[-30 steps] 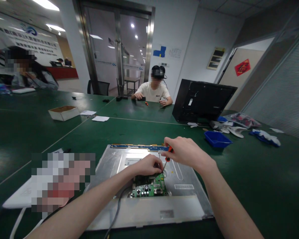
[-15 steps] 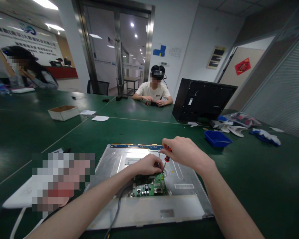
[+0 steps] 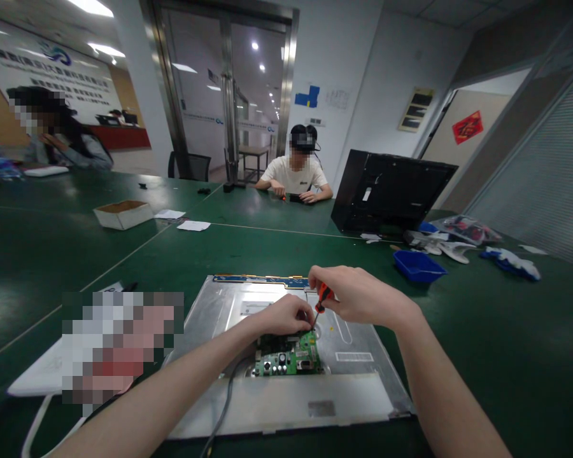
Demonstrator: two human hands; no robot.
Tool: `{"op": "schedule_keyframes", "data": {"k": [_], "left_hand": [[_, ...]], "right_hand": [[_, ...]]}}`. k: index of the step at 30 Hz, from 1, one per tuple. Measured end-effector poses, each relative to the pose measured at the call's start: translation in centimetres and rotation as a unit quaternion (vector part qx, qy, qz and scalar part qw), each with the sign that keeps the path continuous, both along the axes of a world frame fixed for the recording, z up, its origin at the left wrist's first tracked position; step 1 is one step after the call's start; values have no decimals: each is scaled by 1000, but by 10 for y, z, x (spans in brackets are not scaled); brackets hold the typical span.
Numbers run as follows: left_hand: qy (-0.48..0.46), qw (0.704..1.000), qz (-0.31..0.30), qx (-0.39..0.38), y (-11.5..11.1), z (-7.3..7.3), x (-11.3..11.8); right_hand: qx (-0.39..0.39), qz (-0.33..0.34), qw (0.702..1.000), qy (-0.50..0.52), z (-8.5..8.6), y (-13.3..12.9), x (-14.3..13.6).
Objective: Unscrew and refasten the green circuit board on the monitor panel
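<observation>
A silver metal display panel (image 3: 353, 388) lies flat on the green table, with a green circuit board (image 3: 291, 362) on its middle. My right hand (image 3: 346, 292) is closed around the red and black handle of a screwdriver (image 3: 323, 298). The screwdriver slants down, its tip at the upper right corner of the board. Close by that tip, my left hand (image 3: 289, 315) is closed, its thumb and fingertips pinched together; whatever is between them is hidden. A grey cable (image 3: 226, 401) runs from the board toward me. Along the panel's far edge sits a narrow blue board (image 3: 258, 280).
A blue tray (image 3: 419, 266) and a black monitor (image 3: 394, 194) stand to the right, near gloves (image 3: 510, 263). An open box (image 3: 124, 214) and papers are at left. Across the table a co-worker (image 3: 296, 168) handles small items; another person sits far left.
My right hand has shifted slightly on the screwdriver, showing more of its handle. My left hand stays in place. The co-worker's hand across the table has moved a little.
</observation>
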State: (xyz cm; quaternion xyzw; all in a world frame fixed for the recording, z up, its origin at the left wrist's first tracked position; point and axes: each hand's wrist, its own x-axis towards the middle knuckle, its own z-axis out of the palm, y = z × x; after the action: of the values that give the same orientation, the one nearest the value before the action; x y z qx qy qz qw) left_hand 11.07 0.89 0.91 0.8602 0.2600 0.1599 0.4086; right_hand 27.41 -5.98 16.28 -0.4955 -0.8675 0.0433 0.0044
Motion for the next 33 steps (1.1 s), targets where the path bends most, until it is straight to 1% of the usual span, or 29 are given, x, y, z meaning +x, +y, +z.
{"op": "schedule_keyframes", "data": {"k": [5,7,10,15,20,23,26,29,33], "left_hand": [[-4,1000,-5,12,-1,1,0],[-2,1000,1,15,-2,2,0],[3,1000,4,14,-2,3,0],[3,1000,1,10,-1,3,1],[-3,1000,0,1,-1,1,1],[-5,1000,6,0,-1,0,1],[-10,1000,-1,4,-2,2,0],[-9,1000,-9,13,-1,2,0],[-1,1000,1,16,0,1,1]], "right_hand": [[78,-64,992,-75,-2,1,-10],[91,-76,989,-93,-2,1,-13],[90,-69,989,-92,-3,2,-14],[79,-35,994,-63,-3,2,-11],[33,-11,999,-24,0,3,-6],[17,-2,1000,-18,0,3,-5],[33,-18,999,-30,0,2,-6],[55,-58,995,-58,-1,2,-8],[69,-95,988,-98,1,2,-11]]}}
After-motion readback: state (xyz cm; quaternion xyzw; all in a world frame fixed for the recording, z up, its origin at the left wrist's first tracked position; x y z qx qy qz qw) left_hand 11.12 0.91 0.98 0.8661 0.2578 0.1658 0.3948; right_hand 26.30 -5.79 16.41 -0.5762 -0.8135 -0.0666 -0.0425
